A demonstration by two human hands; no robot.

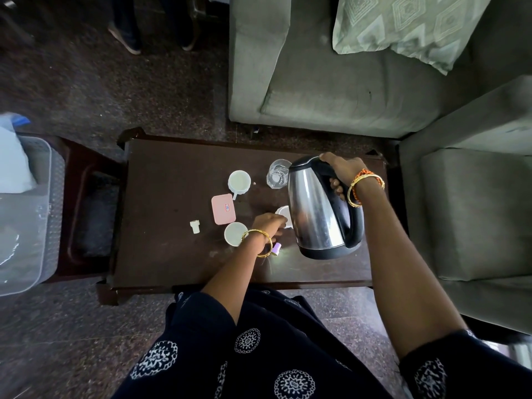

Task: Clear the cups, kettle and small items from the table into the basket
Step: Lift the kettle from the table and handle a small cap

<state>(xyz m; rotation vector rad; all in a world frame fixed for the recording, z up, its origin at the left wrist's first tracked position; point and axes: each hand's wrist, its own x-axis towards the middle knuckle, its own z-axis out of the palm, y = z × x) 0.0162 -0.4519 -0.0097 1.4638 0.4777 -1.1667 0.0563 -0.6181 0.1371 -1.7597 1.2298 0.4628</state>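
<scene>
My right hand grips the black handle of a steel kettle, which is lifted above the dark wooden table. My left hand reaches a white cup half hidden behind the kettle; whether its fingers are closed on the cup is hidden. Another white cup stands just left of that hand. A third white cup with a handle sits farther back. A clear glass stands beside the kettle's lid. A pink box, a small white piece and a purple spool lie on the table.
A pale plastic basket holding a white bag stands on a low stool at the left. Grey sofa seats border the table at the back and right. Another person's feet stand on the floor at the far left.
</scene>
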